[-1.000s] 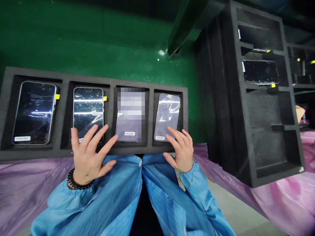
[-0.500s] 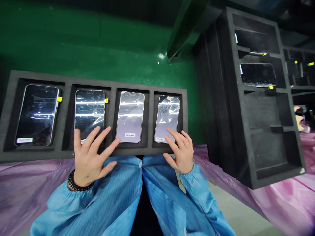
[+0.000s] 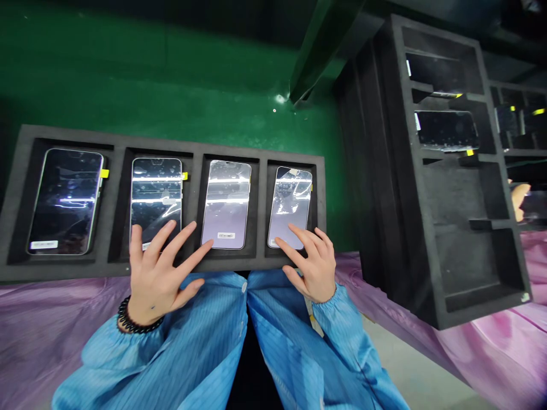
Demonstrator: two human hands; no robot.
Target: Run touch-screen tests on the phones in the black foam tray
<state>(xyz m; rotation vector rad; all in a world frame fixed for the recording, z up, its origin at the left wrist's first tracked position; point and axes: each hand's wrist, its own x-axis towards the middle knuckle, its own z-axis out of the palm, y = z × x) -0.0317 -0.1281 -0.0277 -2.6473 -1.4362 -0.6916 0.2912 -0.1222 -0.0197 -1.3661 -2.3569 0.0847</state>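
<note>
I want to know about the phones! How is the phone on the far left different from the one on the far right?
The far-left phone looks bigger and its screen is dark, while the far-right phone looks smaller with a pale, shiny screen. No hand touches the far-left phone; the right hand has its fingers on the far-right phone's bottom edge. Both lie face up in pockets of the black foam tray and carry a small white label.
</note>
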